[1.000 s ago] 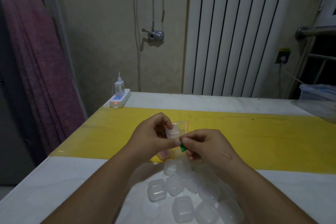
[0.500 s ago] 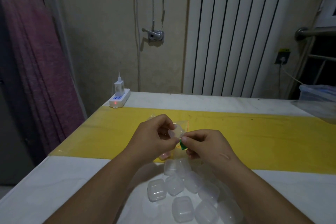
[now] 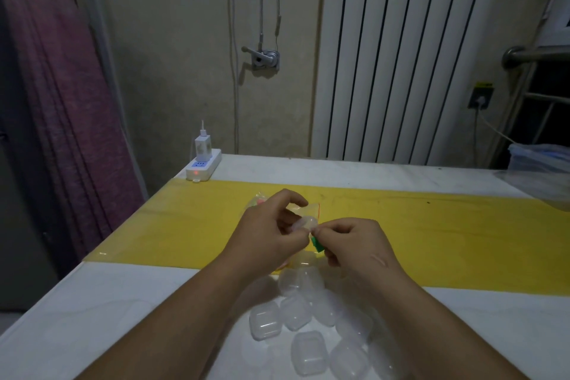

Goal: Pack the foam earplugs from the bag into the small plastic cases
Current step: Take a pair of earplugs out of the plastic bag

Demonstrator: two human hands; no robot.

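Note:
My left hand (image 3: pixel 271 231) grips a small clear plastic case (image 3: pixel 305 222) above the yellow strip of the table. Right beside it, my right hand (image 3: pixel 348 244) pinches a green foam earplug (image 3: pixel 317 244) at the case's lower edge. Behind the hands lies the clear zip bag (image 3: pixel 313 208) with a red seal line, and pink and yellow earplugs (image 3: pixel 258 201) show past my left hand. Several clear closed cases (image 3: pixel 293 318) lie in a heap on the white table below my hands.
A white power strip (image 3: pixel 203 168) with a plugged charger and a red light sits at the table's far left corner. A clear plastic box (image 3: pixel 543 160) stands at the right edge. A radiator and a wall rise behind the table (image 3: pixel 92 318).
The case in my left hand has tilted and dropped slightly toward the right hand. The green earplug has stayed pinched at the case's edge. The heap of cases has not moved.

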